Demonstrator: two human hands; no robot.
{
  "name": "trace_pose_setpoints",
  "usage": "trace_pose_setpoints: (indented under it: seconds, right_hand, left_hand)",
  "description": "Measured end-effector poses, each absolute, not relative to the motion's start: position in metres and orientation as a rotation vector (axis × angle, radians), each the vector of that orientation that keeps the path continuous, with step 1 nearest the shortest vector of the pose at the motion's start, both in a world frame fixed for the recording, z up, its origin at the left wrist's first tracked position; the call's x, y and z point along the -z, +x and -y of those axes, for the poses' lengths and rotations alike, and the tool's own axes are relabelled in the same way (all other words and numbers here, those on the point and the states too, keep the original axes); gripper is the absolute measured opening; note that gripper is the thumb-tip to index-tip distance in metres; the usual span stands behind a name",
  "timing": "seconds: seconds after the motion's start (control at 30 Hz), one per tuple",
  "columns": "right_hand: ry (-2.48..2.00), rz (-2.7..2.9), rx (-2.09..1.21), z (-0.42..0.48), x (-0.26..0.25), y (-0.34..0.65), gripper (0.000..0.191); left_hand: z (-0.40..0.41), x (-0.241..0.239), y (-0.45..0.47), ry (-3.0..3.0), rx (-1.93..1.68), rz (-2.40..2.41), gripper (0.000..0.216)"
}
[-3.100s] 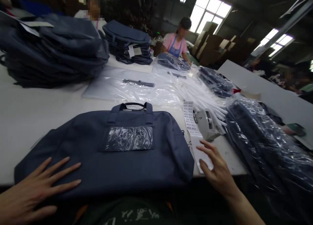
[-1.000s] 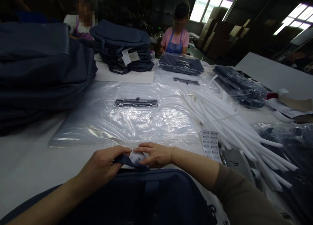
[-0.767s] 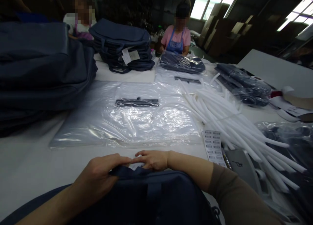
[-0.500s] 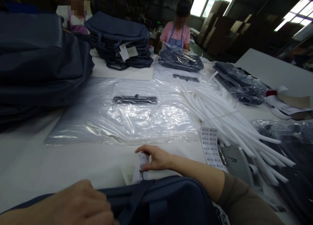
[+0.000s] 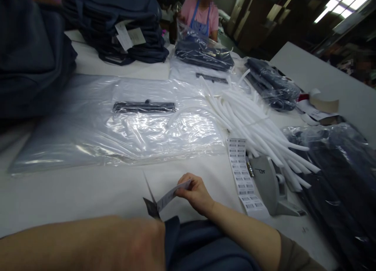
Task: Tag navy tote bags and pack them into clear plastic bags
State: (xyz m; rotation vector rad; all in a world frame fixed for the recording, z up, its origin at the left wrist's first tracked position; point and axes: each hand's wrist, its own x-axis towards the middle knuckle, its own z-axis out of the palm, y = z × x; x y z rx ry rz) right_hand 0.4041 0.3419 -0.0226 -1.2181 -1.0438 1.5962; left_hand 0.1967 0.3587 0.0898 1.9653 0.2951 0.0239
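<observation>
My right hand (image 5: 195, 194) pinches a white hang tag (image 5: 169, 197) between thumb and fingers. Below and beside it, a dark tag (image 5: 150, 207) and the thin edge of another card stand up near the bag. A navy bag (image 5: 199, 241) lies right in front of me, at the lower edge of the view. My left hand (image 5: 143, 243) reaches across the bag from the left; it is smeared by motion and its fingers are hidden.
Flat clear plastic bags (image 5: 141, 133) cover the table's middle. Rightward are white foam tubes (image 5: 252, 122), a barcode sticker strip (image 5: 239, 165) and a grey dispenser (image 5: 267, 180). Navy bags (image 5: 117, 12) are stacked at the back left. A person in pink (image 5: 199, 16) stands opposite.
My right hand has lifted and turned the hang tag, which now slants up from the bag. My left hand has moved right across the bag. The view has shifted right and down.
</observation>
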Motion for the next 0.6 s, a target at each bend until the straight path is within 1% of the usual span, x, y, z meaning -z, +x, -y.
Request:
trace_pose_setpoints:
  seconds: [0.03, 0.13, 0.17, 0.23, 0.27, 0.3, 0.33, 0.37, 0.4, 0.43, 0.5, 0.53, 0.6]
  right_hand:
    - [-1.26, 0.972, -1.586, -0.338, 0.026, 0.403, 0.036]
    - [-1.327, 0.864, -1.512, -0.329, 0.032, 0.402, 0.034]
    - [-1.339, 0.867, -1.471, -0.328, 0.033, 0.403, 0.033]
    - [-1.366, 0.92, -1.4, -0.326, 0.032, 0.406, 0.03]
    - [-1.383, 0.976, -1.368, -0.326, 0.031, 0.408, 0.028]
    - [-1.406, 1.057, -1.309, -0.326, 0.029, 0.41, 0.026]
    - [-1.427, 1.177, -1.213, -0.327, 0.027, 0.412, 0.029]
    - [-1.44, 1.334, -1.075, -0.328, 0.023, 0.415, 0.036]
    - [-1.441, 1.52, -0.901, -0.33, 0.019, 0.417, 0.042]
    - [-1.419, 1.725, -0.712, -0.333, 0.015, 0.419, 0.044]
    - [-1.27, 2.14, -0.447, -0.339, 0.006, 0.421, 0.035]
    - [-1.155, 2.302, -0.396, -0.341, 0.002, 0.422, 0.028]
    - [-0.953, 2.464, -0.352, -0.342, -0.004, 0.422, 0.025]
  left_hand:
    - [-0.373, -0.086, 0.195, 1.951, 0.011, -0.406, 0.046]
    - [-0.405, -0.063, 0.18, 2.039, 0.126, -0.825, 0.034]
    - [-0.41, -0.053, 0.175, 2.074, 0.127, -0.873, 0.04]
    - [-0.411, -0.032, 0.172, 2.026, 0.06, -0.798, 0.058]
    - [-0.407, -0.023, 0.174, 1.936, 0.017, -0.72, 0.059]
    - [-0.402, -0.016, 0.178, 1.836, -0.016, -0.664, 0.052]
    - [-0.397, -0.01, 0.183, 1.752, -0.04, -0.642, 0.041]
    - [-0.391, -0.007, 0.189, 1.699, -0.062, -0.643, 0.032]
    - [-0.387, -0.006, 0.194, 1.681, -0.084, -0.651, 0.026]
    - [-0.384, -0.007, 0.198, 1.691, -0.108, -0.658, 0.023]
    - [-0.383, -0.012, 0.201, 1.741, -0.145, -0.632, 0.02]
    - [-0.385, -0.015, 0.2, 1.765, -0.126, -0.604, 0.022]
    - [-0.39, -0.023, 0.194, 1.818, -0.013, -0.62, 0.025]
